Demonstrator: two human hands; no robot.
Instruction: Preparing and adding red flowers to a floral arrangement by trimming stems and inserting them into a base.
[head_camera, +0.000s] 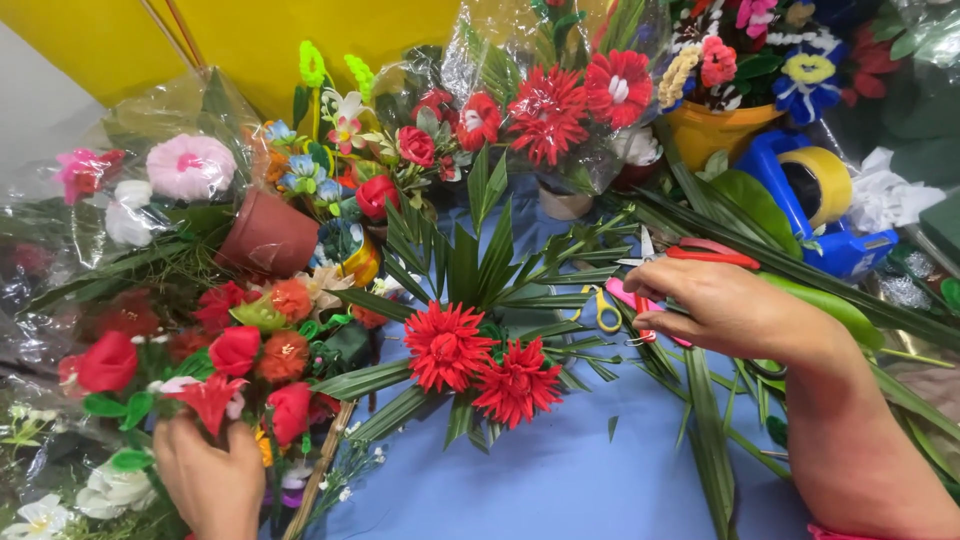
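My left hand (212, 478) grips the stems of a bunch of red and orange artificial flowers (240, 350) at the lower left. My right hand (728, 310) rests on the blue table (560, 480) at the right, its fingers closed around the pink handle of a pair of scissors (640, 302). Between the hands lies a fan of green palm leaves (480, 270) with two spiky red flowers (480, 362) on top. Red-handled scissors (700, 254) and small yellow-handled scissors (603, 308) lie just beyond my right hand.
A brown pot (268, 236) lies tipped among wrapped bouquets at the left. Red flowers in clear wrap (550, 110) stand at the back. An orange pot (710, 130) of mixed flowers and a blue tape dispenser (820, 210) sit at the right. Long green leaves (710, 440) cross the table.
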